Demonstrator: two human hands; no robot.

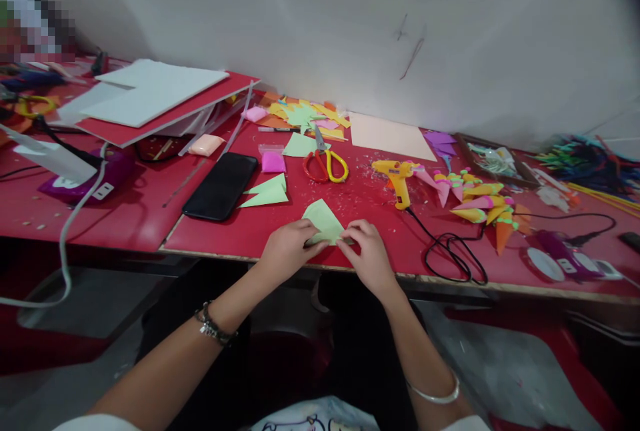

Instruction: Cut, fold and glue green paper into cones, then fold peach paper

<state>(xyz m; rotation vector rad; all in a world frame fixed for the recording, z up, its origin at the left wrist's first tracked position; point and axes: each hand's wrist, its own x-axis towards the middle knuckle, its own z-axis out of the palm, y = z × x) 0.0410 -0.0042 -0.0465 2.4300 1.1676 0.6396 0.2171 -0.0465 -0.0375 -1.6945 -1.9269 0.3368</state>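
A light green piece of paper (pixel 325 219) lies at the front edge of the red table, with one corner pointing away from me. My left hand (pixel 293 244) pinches its left side between thumb and fingers. On the opposite side, my right hand (pixel 367 251) pinches the right corner. Both hands rest low, close to the table edge. Behind the paper are red-and-yellow scissors (pixel 327 165), their blades pointing to the wall. More light green paper, two pointed pieces (pixel 270 192), lies to the left beside a black phone (pixel 220 185).
A yellow glue gun (pixel 397 181) and its looped black cord (pixel 450 259) lie to the right. Beyond it is a pile of small paper cones (pixel 487 203). Paper scraps (pixel 305 114) and a cream sheet (pixel 390 136) lie along the wall. White boards (pixel 150 94) are stacked left, near a purple power strip (pixel 95 181).
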